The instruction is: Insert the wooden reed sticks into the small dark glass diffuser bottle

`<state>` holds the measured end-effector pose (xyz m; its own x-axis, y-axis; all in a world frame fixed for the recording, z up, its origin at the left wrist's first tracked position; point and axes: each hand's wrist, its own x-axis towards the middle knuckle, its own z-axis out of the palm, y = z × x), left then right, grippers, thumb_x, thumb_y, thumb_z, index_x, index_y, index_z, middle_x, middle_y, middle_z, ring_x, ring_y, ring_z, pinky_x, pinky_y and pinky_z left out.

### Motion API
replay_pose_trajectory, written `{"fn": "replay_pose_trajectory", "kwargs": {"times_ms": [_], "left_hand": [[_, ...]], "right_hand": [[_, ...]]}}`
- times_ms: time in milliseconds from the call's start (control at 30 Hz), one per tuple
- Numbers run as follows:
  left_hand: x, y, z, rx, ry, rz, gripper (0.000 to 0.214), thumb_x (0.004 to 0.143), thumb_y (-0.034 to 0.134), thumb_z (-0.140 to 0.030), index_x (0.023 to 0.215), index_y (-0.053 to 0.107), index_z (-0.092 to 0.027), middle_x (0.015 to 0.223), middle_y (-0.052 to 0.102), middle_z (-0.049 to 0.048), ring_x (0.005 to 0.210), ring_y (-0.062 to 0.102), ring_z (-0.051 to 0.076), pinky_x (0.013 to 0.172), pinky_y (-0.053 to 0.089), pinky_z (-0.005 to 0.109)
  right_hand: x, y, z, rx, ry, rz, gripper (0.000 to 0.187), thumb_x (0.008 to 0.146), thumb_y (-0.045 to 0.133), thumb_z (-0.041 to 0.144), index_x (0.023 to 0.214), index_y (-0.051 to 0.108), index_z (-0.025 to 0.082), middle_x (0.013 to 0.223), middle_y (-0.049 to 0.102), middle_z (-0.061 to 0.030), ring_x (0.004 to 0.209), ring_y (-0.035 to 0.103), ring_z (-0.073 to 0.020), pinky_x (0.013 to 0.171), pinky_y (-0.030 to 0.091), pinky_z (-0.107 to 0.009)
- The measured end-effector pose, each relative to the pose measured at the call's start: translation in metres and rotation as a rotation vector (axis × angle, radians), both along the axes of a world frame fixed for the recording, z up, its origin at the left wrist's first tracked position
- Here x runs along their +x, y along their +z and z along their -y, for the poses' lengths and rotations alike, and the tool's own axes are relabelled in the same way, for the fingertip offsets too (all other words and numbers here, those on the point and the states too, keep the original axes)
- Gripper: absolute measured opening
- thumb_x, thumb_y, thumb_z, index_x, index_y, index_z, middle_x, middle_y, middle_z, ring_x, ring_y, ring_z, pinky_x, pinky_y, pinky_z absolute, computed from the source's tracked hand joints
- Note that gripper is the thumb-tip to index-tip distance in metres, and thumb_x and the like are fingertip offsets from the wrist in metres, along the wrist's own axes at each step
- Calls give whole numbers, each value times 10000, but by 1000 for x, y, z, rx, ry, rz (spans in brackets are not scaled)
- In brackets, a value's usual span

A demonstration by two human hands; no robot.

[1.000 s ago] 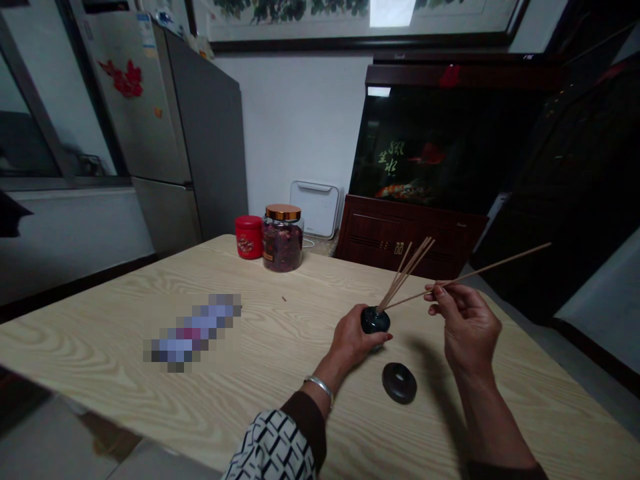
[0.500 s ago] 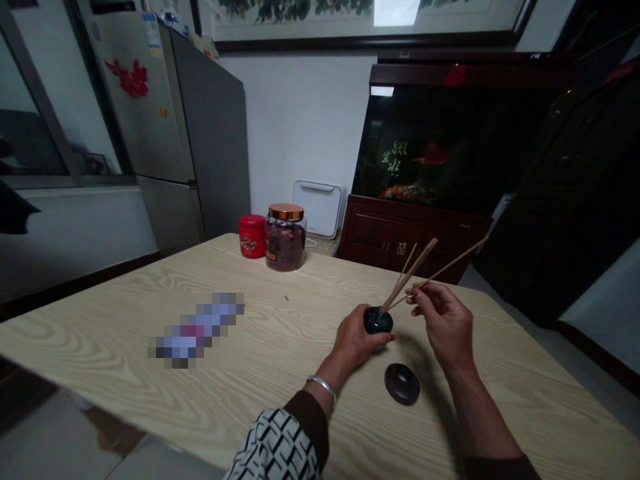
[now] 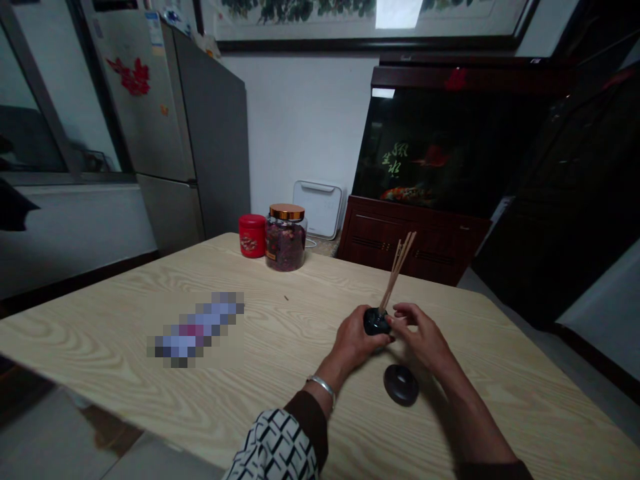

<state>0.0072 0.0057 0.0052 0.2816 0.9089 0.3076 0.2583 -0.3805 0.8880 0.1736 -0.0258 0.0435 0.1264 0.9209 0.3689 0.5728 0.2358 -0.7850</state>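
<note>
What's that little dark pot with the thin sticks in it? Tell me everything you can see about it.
It is a small dark glossy round pot, possibly glazed ceramic, with a faint blue-green sheen. A tilted bundle of thin pale wooden sticks rises from its top. The person's left hand grips it from the side and below, above the light wood-grain table. The right hand is beside it, though any contact cannot be told.
</note>
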Motion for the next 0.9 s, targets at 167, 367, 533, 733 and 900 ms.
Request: {"fn": "replay_pose_trajectory", "kwargs": {"times_ms": [167,367,533,733,900], "left_hand": [[-4,-7,-3,106,-57,-36,956,567,814,-273,1408,378,-146,1372,497,168,1261,471,332,1078,381,455],[-16,-7,-8,109,84,113,811,695,620,-114,1438,298,-161,1473,381,166,1332,412,274,1118,338,430],[-18,-6,-12,68,260,129,425,707,534,-36,1102,523,-193,1089,626,70,999,593,189,917,457,330],[-17,-8,-13,71,293,58,239,743,525,-65,933,551,-208,926,645,26,826,607,163,783,463,281],[-18,-6,-12,68,287,51,228,736,537,-71,908,567,-218,856,644,5,791,605,163,746,449,266]], "right_hand": [[-3,-25,-7,-100,91,83,598,694,753,425,1225,569,221,1179,658,-89,1079,619,-258,929,468,-393],[-10,-24,-27,-68,15,132,537,691,739,417,1168,595,217,1072,698,-82,977,648,-260,868,482,-385],[-5,-23,-62,-51,-72,183,527,688,723,441,1149,614,210,1029,709,-87,936,656,-258,831,488,-374],[-7,-23,-97,-66,-141,250,551,691,712,453,1157,604,180,1042,700,-113,930,653,-262,828,486,-381],[-6,-27,-94,-30,-118,209,545,715,694,457,1184,587,200,1050,686,-97,907,655,-245,815,491,-373]]}}
